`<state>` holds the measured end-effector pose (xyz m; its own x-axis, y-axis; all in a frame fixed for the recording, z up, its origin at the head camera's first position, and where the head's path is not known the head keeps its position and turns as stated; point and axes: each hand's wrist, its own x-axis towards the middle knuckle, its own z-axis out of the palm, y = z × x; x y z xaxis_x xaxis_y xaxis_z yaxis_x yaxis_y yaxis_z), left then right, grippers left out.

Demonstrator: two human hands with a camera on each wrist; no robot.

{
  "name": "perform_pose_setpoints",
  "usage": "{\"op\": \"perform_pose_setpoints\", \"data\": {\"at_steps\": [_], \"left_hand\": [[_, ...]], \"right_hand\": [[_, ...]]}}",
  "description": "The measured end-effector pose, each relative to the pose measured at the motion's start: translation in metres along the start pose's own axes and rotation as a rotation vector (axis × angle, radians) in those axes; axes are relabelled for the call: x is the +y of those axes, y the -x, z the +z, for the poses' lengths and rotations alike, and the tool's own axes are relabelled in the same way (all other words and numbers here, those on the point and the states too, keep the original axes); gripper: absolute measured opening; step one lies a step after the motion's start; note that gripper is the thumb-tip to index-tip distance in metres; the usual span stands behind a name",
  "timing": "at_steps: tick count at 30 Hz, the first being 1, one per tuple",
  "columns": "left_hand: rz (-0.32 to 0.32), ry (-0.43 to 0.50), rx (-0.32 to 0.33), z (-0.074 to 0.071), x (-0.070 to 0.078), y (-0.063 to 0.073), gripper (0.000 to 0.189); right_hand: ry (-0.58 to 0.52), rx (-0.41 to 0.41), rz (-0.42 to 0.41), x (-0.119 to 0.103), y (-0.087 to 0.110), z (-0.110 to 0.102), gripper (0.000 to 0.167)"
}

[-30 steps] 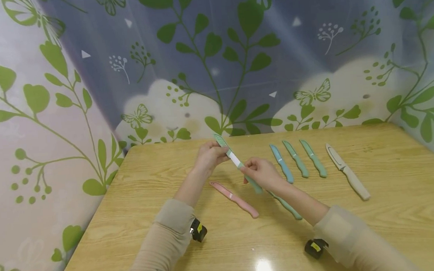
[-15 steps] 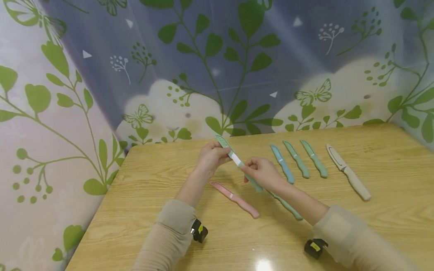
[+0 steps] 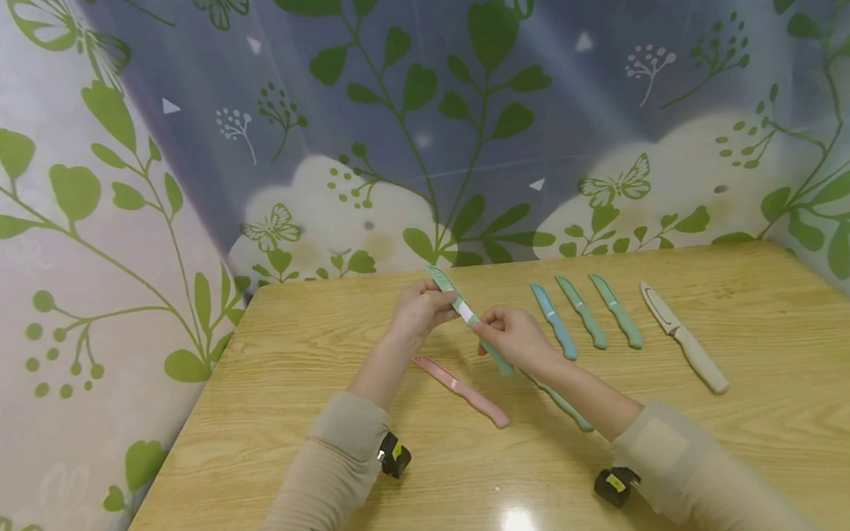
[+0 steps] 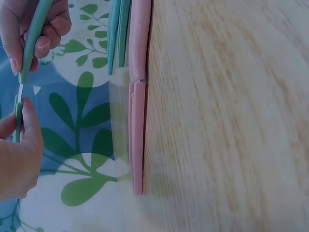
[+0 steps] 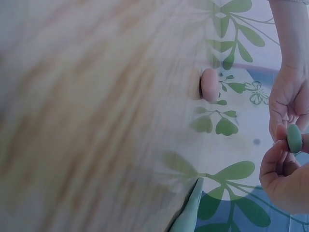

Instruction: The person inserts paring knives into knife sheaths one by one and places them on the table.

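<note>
Above the table, a green knife (image 3: 502, 365) slants between both hands. My left hand (image 3: 415, 311) pinches its green sheath (image 3: 440, 278), while my right hand (image 3: 519, 342) grips the handle. A short stretch of white blade (image 3: 464, 310) shows between sheath and handle. In the left wrist view, the blade enters the sheath's mouth below the green handle (image 4: 34, 41). A pink sheathed knife (image 3: 469, 394) lies on the table below the hands. Another green knife (image 3: 568, 409) lies partly hidden under my right forearm.
On the wooden table (image 3: 270, 356), a blue knife (image 3: 554, 322), a green knife (image 3: 581, 313) and a second green knife (image 3: 615, 311) lie side by side at right. Farther right is a larger cream knife (image 3: 681, 337). A patterned curtain (image 3: 417, 136) hangs behind the table's back edge.
The left hand with the sheath has moved slightly right and down toward the right hand. Less of the white blade shows. The right hand has hardly moved, and the knives on the table lie still.
</note>
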<state>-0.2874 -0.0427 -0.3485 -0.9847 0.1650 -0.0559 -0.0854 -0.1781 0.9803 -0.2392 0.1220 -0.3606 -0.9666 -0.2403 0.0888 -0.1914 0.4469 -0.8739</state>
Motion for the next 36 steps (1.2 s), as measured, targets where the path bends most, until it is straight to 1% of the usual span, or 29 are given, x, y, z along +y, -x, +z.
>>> {"op": "perform_pose_setpoints", "data": {"at_steps": [11, 16, 21, 25, 27, 32, 36], "left_hand": [[-0.015, -0.011, -0.003, 0.003, -0.004, 0.0, 0.014], [-0.006, -0.015, -0.027, 0.004, -0.005, 0.001, 0.012], [-0.027, -0.016, -0.031, 0.006, -0.006, 0.002, 0.013], [-0.032, -0.032, -0.03, 0.007, -0.006, 0.002, 0.014], [-0.021, -0.053, -0.033, 0.006, -0.006, 0.002, 0.014], [-0.013, -0.051, 0.011, 0.003, -0.004, 0.003, 0.013], [-0.035, -0.036, 0.043, 0.001, -0.004, 0.002, 0.01]], "right_hand": [[0.001, -0.008, -0.01, 0.002, -0.002, 0.0, 0.023], [-0.002, -0.008, -0.011, 0.003, -0.002, 0.0, 0.024], [-0.019, 0.001, 0.0, 0.003, -0.004, 0.0, 0.024], [-0.027, -0.002, 0.007, 0.003, -0.005, 0.0, 0.022], [-0.016, -0.001, 0.005, 0.003, -0.006, 0.0, 0.023], [0.04, -0.013, -0.027, 0.002, -0.013, 0.001, 0.027], [0.062, -0.033, -0.011, 0.002, -0.018, 0.002, 0.025]]}}
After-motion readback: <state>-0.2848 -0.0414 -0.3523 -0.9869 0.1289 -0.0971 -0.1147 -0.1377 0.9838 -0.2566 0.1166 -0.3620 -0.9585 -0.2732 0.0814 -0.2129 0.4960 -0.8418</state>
